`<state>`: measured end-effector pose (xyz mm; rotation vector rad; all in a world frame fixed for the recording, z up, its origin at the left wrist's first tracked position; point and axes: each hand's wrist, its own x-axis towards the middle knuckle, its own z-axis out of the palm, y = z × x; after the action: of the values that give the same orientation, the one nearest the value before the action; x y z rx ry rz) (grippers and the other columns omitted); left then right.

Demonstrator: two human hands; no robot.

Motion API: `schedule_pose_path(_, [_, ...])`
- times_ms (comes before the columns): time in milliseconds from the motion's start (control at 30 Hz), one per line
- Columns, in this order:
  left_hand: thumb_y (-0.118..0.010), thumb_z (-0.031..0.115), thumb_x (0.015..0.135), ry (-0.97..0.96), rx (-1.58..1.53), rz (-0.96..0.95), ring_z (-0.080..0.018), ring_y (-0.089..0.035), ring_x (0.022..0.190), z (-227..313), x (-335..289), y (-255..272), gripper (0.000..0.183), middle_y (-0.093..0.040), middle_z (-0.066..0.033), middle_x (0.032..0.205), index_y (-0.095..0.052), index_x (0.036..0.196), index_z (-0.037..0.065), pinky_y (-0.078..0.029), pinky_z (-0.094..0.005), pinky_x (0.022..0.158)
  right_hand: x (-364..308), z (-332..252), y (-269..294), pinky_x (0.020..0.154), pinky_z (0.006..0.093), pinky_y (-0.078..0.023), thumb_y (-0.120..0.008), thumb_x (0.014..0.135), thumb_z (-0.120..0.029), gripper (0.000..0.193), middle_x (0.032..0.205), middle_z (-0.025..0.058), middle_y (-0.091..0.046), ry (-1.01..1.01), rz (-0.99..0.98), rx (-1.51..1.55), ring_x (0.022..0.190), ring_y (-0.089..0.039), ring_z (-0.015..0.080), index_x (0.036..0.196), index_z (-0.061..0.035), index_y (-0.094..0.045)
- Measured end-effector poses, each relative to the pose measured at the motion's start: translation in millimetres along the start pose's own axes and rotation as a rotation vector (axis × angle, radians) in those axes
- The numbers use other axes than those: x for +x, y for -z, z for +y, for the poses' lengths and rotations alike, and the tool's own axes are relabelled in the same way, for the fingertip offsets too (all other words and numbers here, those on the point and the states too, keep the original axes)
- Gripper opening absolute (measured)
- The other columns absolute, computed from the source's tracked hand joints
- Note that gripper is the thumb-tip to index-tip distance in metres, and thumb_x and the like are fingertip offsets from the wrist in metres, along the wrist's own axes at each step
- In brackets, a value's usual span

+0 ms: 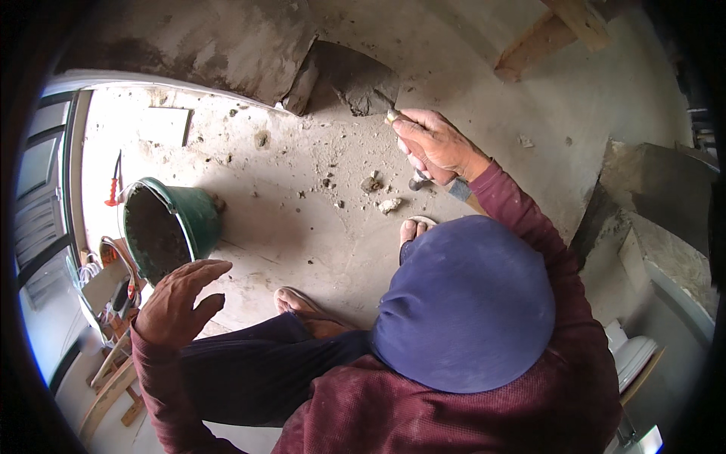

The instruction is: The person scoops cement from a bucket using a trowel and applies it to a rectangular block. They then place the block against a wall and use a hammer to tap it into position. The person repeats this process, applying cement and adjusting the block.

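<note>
My right hand (pixel 437 145) is closed around the handle of a trowel (pixel 392 116), whose metal collar shows beyond the fingers. Its blade is hard to make out against the dark, wet-looking mortar (pixel 352 76) on the edge of the raised work surface ahead. At the lower left, my left hand (pixel 180 304) hovers with nothing in it, fingers stretched and thumb apart. Just beyond that hand, a green bucket (pixel 200 219) stands tilted toward the left, with grey mortar visible inside.
Crumbs and lumps of mortar (pixel 389 205) litter the floor between my sandalled feet and the work surface. A red-handled tool (pixel 113 193) lies near the glazed door frame (pixel 74 174). Wooden pieces (pixel 546 41) stand at the far right; a grey-coated block (pixel 669 189) is at right.
</note>
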<state>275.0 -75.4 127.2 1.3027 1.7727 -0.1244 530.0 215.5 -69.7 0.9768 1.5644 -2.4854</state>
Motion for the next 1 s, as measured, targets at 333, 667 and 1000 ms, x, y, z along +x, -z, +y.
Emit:
schedule_pose_path(333, [-0.063, 0.01, 0.079, -0.033, -0.073, 0.034, -0.0333, -0.057, 0.108, -5, -16, 4, 0.047, -0.061, -0.0178, 0.115, -0.054, 0.124, 0.003, -0.042, -0.0407, 0.096, -8, 12, -15, 0.04, 0.023, -0.038, -0.053, 0.094, -0.03, 0.027, 0.069, -0.0004, -0.048, 0.057, 0.028, -0.09, 0.046, -0.043, 0.0062, 0.104, -0.0042, -0.052])
schedule_pose_path(667, [-0.063, -0.003, 0.071, -0.146, -0.02, 0.084, -0.0301, -0.062, 0.095, -9, -12, 2, 0.058, -0.063, -0.0171, 0.108, -0.051, 0.127, 0.003, -0.048, -0.0392, 0.086, -14, 26, -20, 0.037, 0.023, -0.037, -0.053, 0.095, -0.025, 0.04, 0.07, 0.0005, -0.047, 0.078, 0.061, -0.186, 0.046, -0.043, 0.0062, 0.121, 0.0034, -0.045])
schedule_pose_path(1000, [-0.062, -0.001, 0.073, -0.097, -0.007, 0.03, -0.0307, -0.062, 0.097, 1, 1, 8, 0.059, -0.063, -0.0175, 0.111, -0.049, 0.13, 0.004, -0.049, -0.0404, 0.087, -12, 31, -13, 0.037, 0.0236, -0.037, -0.052, 0.095, -0.023, 0.046, 0.07, 0.001, -0.047, 0.118, 0.034, -0.264, 0.046, -0.043, 0.0068, 0.128, 0.006, -0.039])
